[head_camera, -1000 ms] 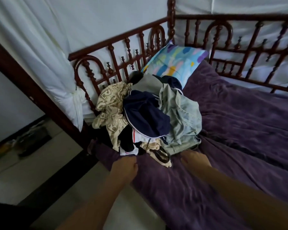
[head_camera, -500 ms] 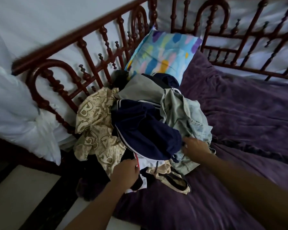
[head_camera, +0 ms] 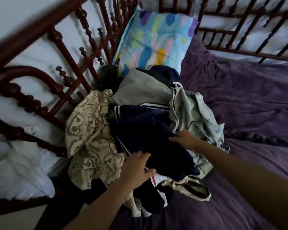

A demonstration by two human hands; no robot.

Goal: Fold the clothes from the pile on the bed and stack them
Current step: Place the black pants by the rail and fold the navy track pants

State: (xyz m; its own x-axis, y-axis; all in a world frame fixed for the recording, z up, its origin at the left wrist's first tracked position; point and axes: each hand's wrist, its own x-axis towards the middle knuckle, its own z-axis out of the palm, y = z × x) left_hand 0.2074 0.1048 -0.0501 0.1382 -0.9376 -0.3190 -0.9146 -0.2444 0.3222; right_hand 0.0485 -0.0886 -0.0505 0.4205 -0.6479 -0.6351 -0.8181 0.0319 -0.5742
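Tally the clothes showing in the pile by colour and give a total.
Beige letter-print garment: 1
Navy garment and navy piece: 2
Grey garment: 1
Pale blue-green garment: 1
Beige dark-trimmed piece: 1
Total: 6 showing; more may lie buried underneath.

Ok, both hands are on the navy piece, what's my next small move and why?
Probably grip the navy garment and lift it clear: it lies on top of the pile, and the left hand and right hand both rest on it.
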